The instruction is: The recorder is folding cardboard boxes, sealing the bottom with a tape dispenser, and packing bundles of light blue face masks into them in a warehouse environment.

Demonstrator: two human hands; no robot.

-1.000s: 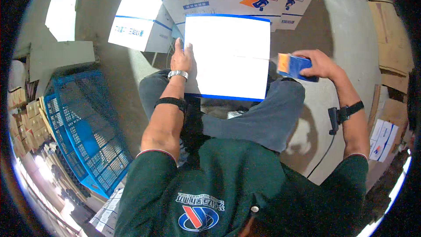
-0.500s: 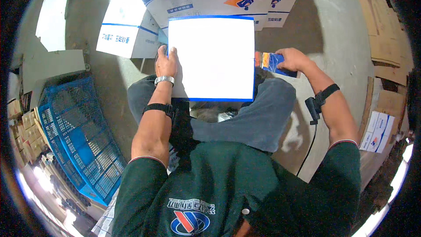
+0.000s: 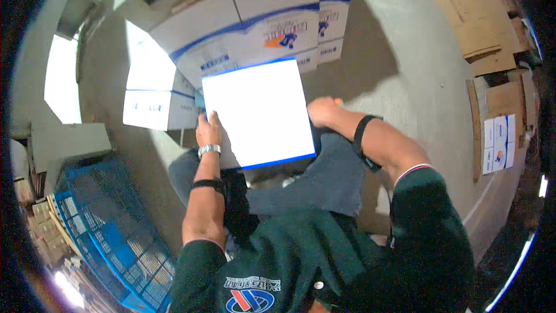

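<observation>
A white box with blue edges (image 3: 258,113) sits over my lap, tilted a little, its bright top facing me. My left hand (image 3: 208,133) grips the left side, thumb and a finger at the edge, the other fingers partly hidden. My right hand (image 3: 324,111) is closed against the box's right edge. A small orange part (image 3: 337,101) shows by that hand; it belongs to the tape dispenser seen there earlier, whose blue body is now hidden.
Large white-and-blue cartons (image 3: 255,23) stand just beyond the box, with a smaller carton (image 3: 147,107) to their left. A blue plastic crate (image 3: 116,232) is at lower left. Flattened cardboard (image 3: 469,17) and a printed white carton piece (image 3: 499,144) lie at right.
My right hand has come in from the right to the box's side, carrying the tape dispenser. The box has turned slightly, and the whole view has shifted.
</observation>
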